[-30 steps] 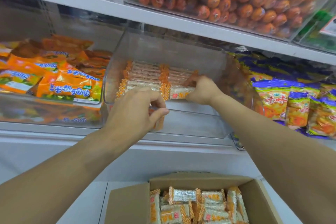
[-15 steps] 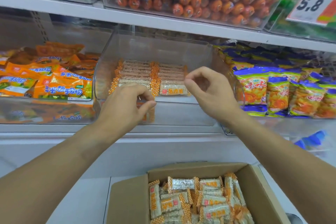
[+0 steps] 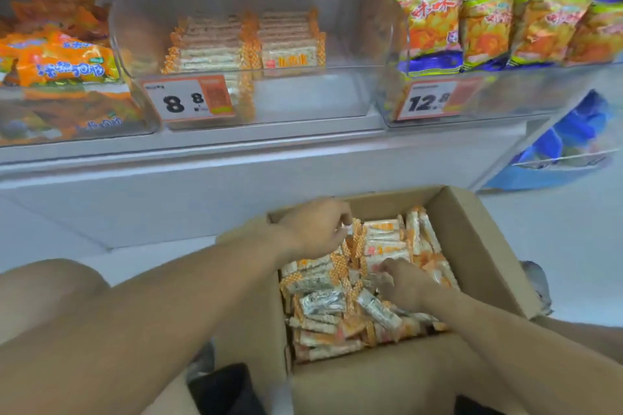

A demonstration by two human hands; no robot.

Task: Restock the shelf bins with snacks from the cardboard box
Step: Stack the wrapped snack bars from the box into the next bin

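both hands down in the cardboard box [image 3: 478, 246]. left hand [image 3: 317, 227] at the far left side, fingers curled, pinching the crimped end of a snack packet [image 3: 355, 234]. right hand [image 3: 403, 283] lies on the loose packets [image 3: 323, 303]; whether it holds one, cannot tell. clear middle bin [image 3: 303, 91] on shelf above, two short rows stacked at its back.

Orange snack bags [image 3: 64, 64] left, blue-and-yellow chip bags [image 3: 485, 17] right, price tags [image 3: 188, 98] below, white floor [image 3: 556, 246].

Both arms reach fwd & down. Left hand [image 3: 318, 227] fingers curled, pinching. Right hand [image 3: 403, 283] palm down, fingers spread loosely.
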